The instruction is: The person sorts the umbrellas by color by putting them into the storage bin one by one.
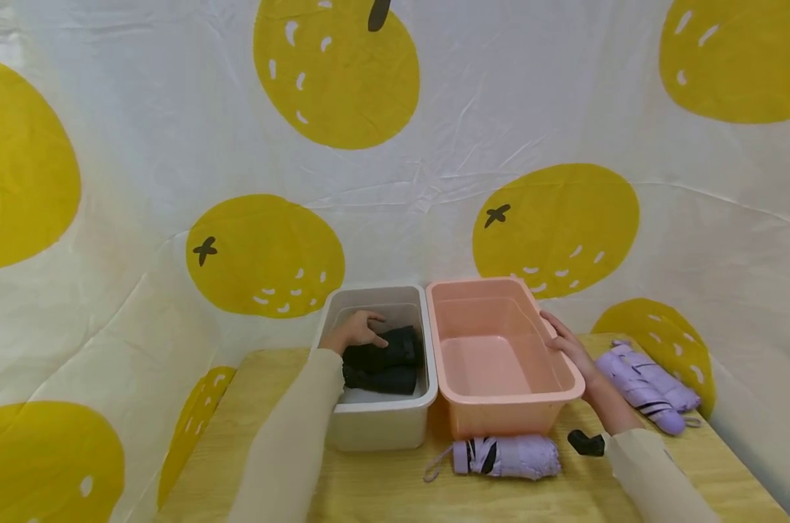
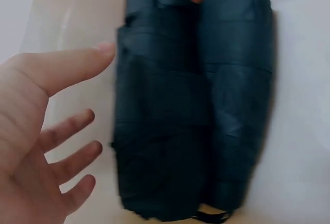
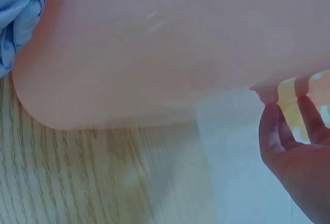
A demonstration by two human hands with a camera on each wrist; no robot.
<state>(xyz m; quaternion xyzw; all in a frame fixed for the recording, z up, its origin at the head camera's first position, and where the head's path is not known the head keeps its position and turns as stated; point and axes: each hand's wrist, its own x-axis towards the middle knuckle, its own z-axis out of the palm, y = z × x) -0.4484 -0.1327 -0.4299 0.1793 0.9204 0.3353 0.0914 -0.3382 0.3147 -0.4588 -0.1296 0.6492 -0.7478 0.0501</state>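
Note:
Two folded black umbrellas (image 1: 381,379) (image 2: 160,110) lie side by side in the off-white bin (image 1: 376,428). My left hand (image 1: 355,331) (image 2: 36,115) is inside that bin at the umbrellas' left end in the head view. Its thumb and fingers are spread beside the nearer umbrella in the left wrist view, holding nothing. To the right stands a pink bin (image 1: 489,363) (image 3: 154,74) with a bare floor. My right hand (image 1: 571,352) (image 3: 299,152) grips its right rim, fingers bent at the edge.
A folded lilac umbrella (image 1: 509,457) with a wrist loop lies in front of the pink bin. Two more lilac umbrellas (image 1: 650,388) lie at the right on the wooden table (image 1: 238,450). A small black object (image 1: 586,443) is by the right cuff. A fruit-print cloth (image 1: 434,145) hangs behind.

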